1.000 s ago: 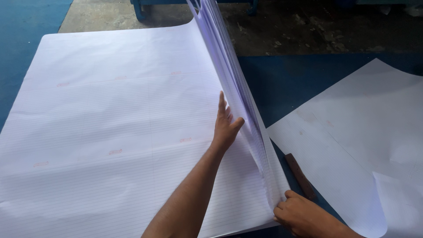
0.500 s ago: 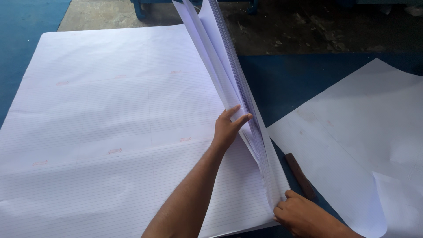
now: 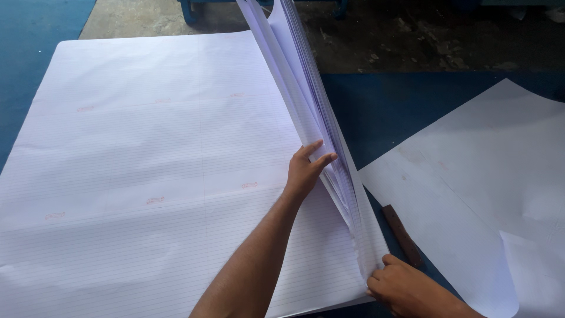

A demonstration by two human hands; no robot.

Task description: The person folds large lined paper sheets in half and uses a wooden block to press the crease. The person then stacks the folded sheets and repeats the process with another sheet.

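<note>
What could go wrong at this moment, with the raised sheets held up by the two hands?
The lifted sheets stand nearly upright, propped only by the left hand; they might flop back onto the flat ruled sheet or buckle and crease. The right hand pinches their lower corner, where a tug could tear or curl edges. A brown wooden stick lies close beside that hand and might get knocked.

packages: none — labels: none — signs: none — screens: none in the head view
</note>
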